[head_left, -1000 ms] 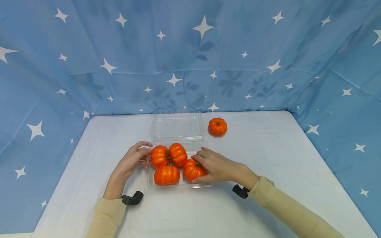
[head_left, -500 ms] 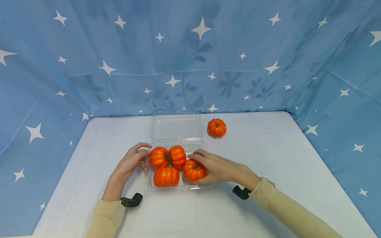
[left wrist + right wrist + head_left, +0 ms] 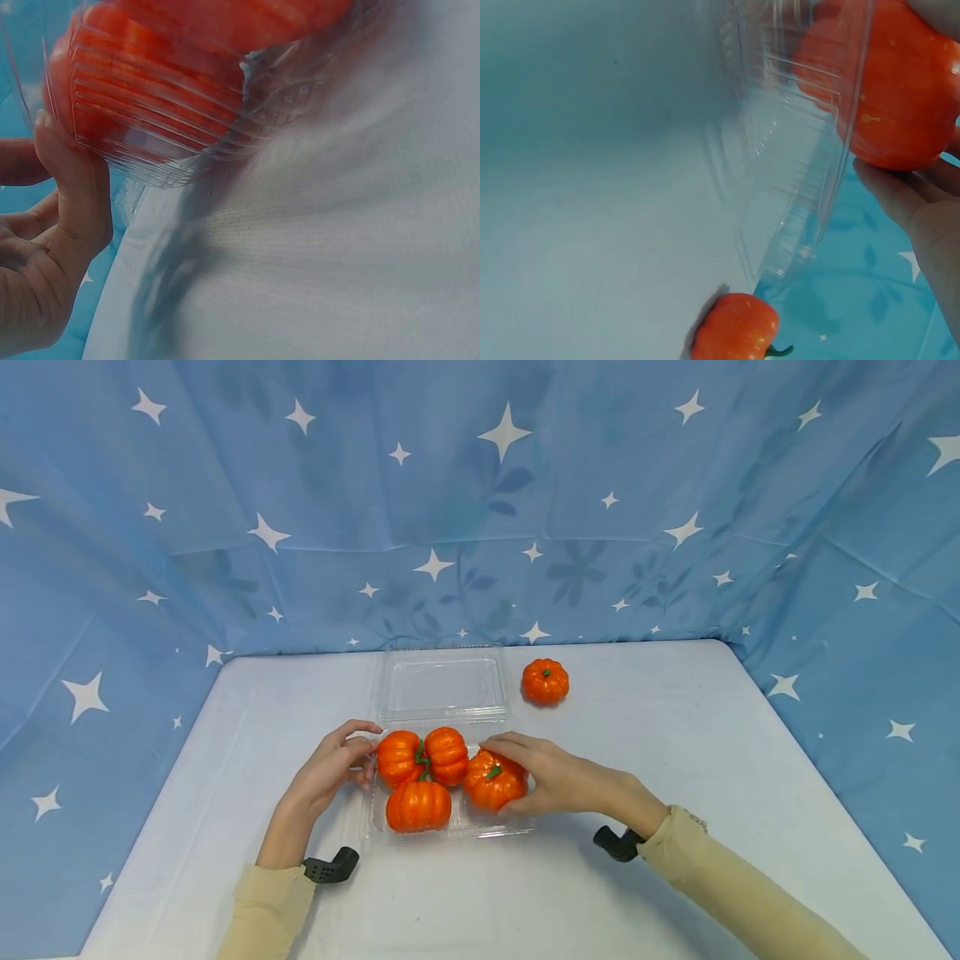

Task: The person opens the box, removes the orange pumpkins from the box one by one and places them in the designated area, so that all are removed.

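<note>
A clear plastic clamshell box lies on the table with its lid folded back. Three small orange toy pumpkins sit in its left part: one at the back left, one beside it and one in front. My right hand grips another orange pumpkin with thumb and fingers around its sides, over the box's right part. The right wrist view shows this held pumpkin above the rim. My left hand holds the box's left edge, its fingertips at the clear wall.
One more orange pumpkin rests on the white table, right of the lid. A blue star-patterned curtain hangs behind the table and at both sides.
My right hand's grip on its pumpkin has firmed, and it has lifted it a little, back and to the right. The left hand and the other pumpkins have stayed in place.
</note>
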Demonstrator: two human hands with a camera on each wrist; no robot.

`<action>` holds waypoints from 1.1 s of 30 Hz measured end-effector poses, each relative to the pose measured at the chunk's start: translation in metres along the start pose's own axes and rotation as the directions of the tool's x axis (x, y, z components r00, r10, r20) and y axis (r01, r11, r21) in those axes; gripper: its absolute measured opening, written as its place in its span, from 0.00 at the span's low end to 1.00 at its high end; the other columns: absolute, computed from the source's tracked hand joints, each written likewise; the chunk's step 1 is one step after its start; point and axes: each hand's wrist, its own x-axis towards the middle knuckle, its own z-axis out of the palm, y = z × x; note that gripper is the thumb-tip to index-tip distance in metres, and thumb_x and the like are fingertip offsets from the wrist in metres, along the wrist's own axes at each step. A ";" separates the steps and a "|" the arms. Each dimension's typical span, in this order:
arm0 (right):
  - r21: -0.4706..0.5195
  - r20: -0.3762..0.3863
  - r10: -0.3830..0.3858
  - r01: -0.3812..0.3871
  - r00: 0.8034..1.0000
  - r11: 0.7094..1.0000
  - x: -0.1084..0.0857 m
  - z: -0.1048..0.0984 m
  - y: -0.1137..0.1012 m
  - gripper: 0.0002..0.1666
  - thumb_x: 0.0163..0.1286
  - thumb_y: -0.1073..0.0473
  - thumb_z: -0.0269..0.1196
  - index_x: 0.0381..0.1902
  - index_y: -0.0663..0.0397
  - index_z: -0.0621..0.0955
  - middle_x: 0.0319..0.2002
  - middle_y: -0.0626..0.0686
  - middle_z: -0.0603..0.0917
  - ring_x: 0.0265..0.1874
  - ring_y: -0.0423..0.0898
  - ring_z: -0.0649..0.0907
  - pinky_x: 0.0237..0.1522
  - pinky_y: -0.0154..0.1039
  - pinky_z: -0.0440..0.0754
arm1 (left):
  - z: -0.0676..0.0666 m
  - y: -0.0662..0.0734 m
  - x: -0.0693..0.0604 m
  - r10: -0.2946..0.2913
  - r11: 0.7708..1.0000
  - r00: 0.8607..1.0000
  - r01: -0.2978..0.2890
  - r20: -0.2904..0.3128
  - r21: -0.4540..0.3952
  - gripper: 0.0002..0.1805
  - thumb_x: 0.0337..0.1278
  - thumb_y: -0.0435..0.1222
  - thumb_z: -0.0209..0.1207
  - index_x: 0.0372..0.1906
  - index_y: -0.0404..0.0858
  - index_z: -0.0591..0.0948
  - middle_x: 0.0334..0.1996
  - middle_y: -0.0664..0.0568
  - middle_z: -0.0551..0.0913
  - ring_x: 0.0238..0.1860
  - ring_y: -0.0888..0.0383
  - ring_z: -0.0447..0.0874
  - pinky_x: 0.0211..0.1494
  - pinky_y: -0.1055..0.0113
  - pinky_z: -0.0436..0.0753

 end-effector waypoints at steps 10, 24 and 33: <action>0.035 -0.056 -0.004 0.006 0.998 0.999 -0.008 -0.011 0.006 0.45 0.59 0.58 0.76 0.72 0.58 0.70 0.65 0.53 0.79 0.64 0.50 0.80 0.61 0.45 0.83 | -0.002 0.000 0.001 0.014 1.000 1.000 -0.015 0.008 0.008 0.22 0.74 0.31 0.47 0.67 0.30 0.66 0.23 0.49 0.76 0.23 0.57 0.73 0.27 0.66 0.82; 0.021 -0.198 0.064 -0.062 0.978 0.998 -0.028 -0.027 0.021 0.45 0.58 0.58 0.76 0.71 0.57 0.70 0.64 0.50 0.80 0.61 0.49 0.81 0.62 0.51 0.82 | -0.001 0.001 0.000 0.012 1.000 1.000 -0.012 0.017 0.007 0.21 0.75 0.32 0.47 0.67 0.30 0.65 0.24 0.49 0.76 0.24 0.57 0.73 0.28 0.67 0.82; 0.020 -0.272 0.133 -0.133 0.953 0.991 -0.041 -0.034 0.046 0.43 0.56 0.61 0.76 0.69 0.59 0.72 0.60 0.54 0.82 0.55 0.49 0.82 0.57 0.51 0.84 | 0.000 0.001 -0.001 0.002 1.000 1.000 -0.002 0.009 0.000 0.22 0.75 0.33 0.48 0.68 0.30 0.66 0.22 0.50 0.76 0.23 0.57 0.73 0.28 0.66 0.82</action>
